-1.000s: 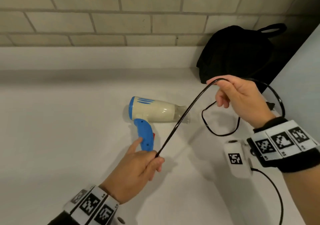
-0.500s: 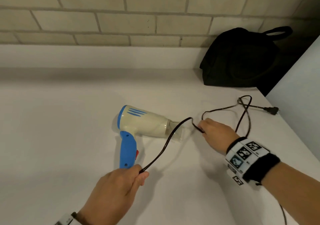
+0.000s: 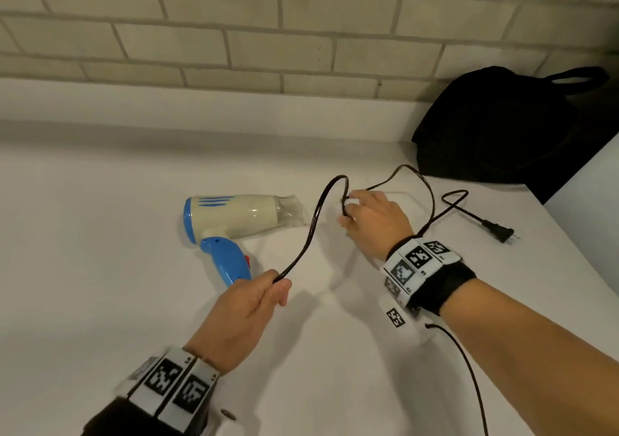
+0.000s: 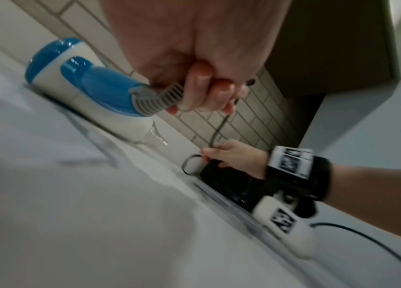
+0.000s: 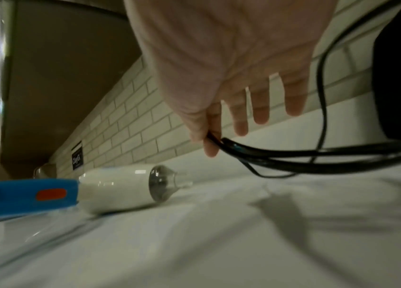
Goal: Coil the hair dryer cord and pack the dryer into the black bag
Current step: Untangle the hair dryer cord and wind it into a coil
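A cream and blue hair dryer (image 3: pixel 234 217) lies on its side on the white counter (image 3: pixel 100 268), nozzle pointing right. Its black cord (image 3: pixel 313 224) rises from my left hand (image 3: pixel 254 301), which grips it by the end of the blue handle (image 4: pixel 110 91). The cord arcs over to my right hand (image 3: pixel 371 221), where thumb and forefinger pinch it (image 5: pixel 215 139) just above the counter; the other fingers hang straight. Past that hand the cord loops right to the plug (image 3: pixel 499 231), lying flat. The black bag (image 3: pixel 495 130) stands at the back right against the wall.
A brick-tiled wall (image 3: pixel 234 33) runs along the back of the counter. The counter's right edge (image 3: pixel 576 268) drops off close to the plug. A thin black cable (image 3: pixel 469 375) trails from my right wrist camera.
My right hand came down from a high hold to the counter beside the nozzle, then lifted a small loop. The cord now arches between my hands. The left hand kept its grip.
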A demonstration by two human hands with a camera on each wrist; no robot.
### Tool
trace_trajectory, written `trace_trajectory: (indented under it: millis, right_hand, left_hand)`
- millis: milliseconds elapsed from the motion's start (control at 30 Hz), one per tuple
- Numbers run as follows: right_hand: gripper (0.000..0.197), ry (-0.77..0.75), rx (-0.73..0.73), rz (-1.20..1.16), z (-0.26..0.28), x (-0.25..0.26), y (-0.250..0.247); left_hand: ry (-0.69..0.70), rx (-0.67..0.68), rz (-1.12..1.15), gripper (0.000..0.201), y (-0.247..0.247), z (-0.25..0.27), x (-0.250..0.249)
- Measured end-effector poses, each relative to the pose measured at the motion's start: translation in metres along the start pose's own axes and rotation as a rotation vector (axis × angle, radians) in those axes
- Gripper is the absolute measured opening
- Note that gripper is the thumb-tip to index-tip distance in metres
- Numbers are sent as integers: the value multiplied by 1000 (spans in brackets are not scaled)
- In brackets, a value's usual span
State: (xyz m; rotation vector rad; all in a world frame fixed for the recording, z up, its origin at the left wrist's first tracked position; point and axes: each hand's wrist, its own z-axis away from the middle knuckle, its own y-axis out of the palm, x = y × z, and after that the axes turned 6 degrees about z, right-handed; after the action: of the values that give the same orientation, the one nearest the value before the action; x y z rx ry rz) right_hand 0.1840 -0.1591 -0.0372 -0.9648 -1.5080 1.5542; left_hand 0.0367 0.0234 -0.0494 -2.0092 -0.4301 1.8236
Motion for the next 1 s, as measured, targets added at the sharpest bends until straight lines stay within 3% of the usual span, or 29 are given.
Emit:
trace_trajectory:
  millis: [100,167,200,267,333,400,500,567,700,867,933,1000]
  right_hand:
    - [31,-18,-170,-35,10,-19,-14]
    - [28,-15,-271,-229,21,-24,-22]
    - [33,-20,-248,-334,27,-25,-24]
    - [47,-41,-66,-403,40,-19,-25]
    - [53,-123,68,-179,51,-9,-14]
    - [45,-263,78,67,60,3,-2]
    - [35,-385,74,72,71,22,-4]
    - [35,-454,-43,114,81,30,-7]
    - [29,-437,-290,92,97,24,-24]
    - [11,-343,-309,35,99,13,-34]
    - [31,-309,-291,-40,99,13,-41]
    - [36,-288,-278,-140,98,9,-52]
  left_hand:
    - [38,-9,107,39,-7,-13,-6]
    - [74,8,164,36,-9,-19,-13]
    - [89,11,205,34,-10,-22,-18]
    - [108,2,320,29,-11,-31,-31]
    - [155,-8,433,30,-11,-40,-44]
    - [196,-26,477,34,-11,-49,-53]
    - [236,-11,436,26,-6,-57,-55]
    - [269,25,351,24,0,-60,-47]
    - [207,168,185,34,13,-54,-31]
    - [99,209,192,38,17,-38,-26]
    - [25,221,216,43,14,-31,-28]
    - [-52,265,281,47,11,-29,-26]
